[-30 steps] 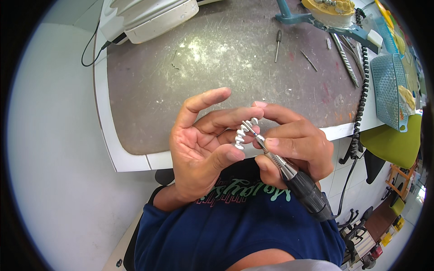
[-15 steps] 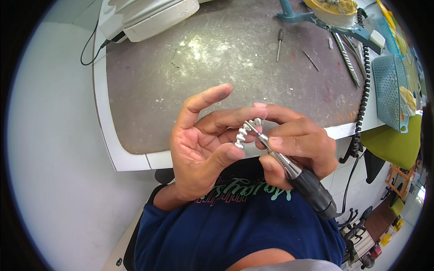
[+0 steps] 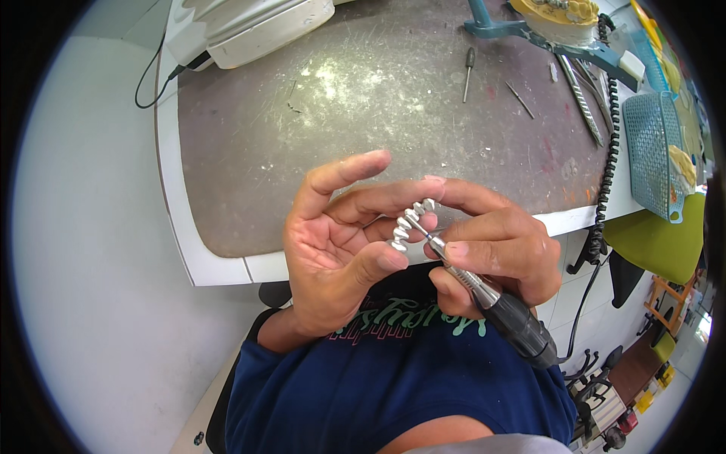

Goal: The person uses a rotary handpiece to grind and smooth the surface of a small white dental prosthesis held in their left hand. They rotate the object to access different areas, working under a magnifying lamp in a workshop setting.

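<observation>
I see the left hand [image 3: 333,253] pinched on a small curved row of metal teeth [image 3: 408,225], thumb below and fingertips above, palm turned up so the piece faces the camera. The right hand [image 3: 488,253] is closed pen-fashion on a rotary handpiece [image 3: 491,303], just to the right of the left thumb, its thin bit touching the teeth. In my judgement the two hands press together for steadiness. Beyond the fingers lies the scuffed worktop [image 3: 363,106], with loose tools [image 3: 469,72] and a coiled cord [image 3: 605,144] well off.
</observation>
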`<state>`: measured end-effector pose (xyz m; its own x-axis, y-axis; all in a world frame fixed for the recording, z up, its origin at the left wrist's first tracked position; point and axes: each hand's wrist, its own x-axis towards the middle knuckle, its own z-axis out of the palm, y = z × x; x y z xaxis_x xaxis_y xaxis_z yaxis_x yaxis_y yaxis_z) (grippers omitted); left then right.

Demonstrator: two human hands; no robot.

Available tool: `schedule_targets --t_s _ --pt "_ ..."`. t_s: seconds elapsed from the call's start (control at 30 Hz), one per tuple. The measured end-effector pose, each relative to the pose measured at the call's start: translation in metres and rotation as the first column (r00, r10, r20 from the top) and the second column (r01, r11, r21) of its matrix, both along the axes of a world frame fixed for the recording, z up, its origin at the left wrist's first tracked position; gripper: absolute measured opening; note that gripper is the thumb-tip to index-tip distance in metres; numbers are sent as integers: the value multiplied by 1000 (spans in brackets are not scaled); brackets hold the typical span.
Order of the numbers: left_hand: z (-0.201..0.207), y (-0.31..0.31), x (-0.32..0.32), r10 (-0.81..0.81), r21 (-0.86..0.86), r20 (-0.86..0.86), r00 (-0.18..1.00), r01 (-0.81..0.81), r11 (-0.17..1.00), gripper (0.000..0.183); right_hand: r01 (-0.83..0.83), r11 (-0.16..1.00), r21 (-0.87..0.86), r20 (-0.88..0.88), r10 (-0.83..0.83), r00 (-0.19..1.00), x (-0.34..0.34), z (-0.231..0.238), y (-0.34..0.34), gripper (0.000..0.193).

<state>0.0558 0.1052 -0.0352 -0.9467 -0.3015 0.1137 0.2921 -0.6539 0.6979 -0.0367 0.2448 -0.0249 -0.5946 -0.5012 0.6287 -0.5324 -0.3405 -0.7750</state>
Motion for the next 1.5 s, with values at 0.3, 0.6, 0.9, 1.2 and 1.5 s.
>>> schedule_targets --t_s 0.3,0.6,0.9,1.2,1.5 --pt "1 0 1 1 -4 15 1000 -1 1000 62 -1 1000 6 36 1 999 3 2 1 26" --pt "14 3 1 60 -67 234 970 -45 997 67 -23 1000 8 50 23 999 3 1 3 27" --pt "5 1 0 35 -54 81 996 -30 998 35 -34 999 18 8 34 999 1 2 3 28" --pt "0 1 0 10 21 -18 1000 -10 1000 26 -26 1000 5 1 26 1000 1 0 2 27" --pt "7 2 1 54 -89 129 990 -43 995 42 -24 1000 -4 0 24 1000 1 -1 2 27"
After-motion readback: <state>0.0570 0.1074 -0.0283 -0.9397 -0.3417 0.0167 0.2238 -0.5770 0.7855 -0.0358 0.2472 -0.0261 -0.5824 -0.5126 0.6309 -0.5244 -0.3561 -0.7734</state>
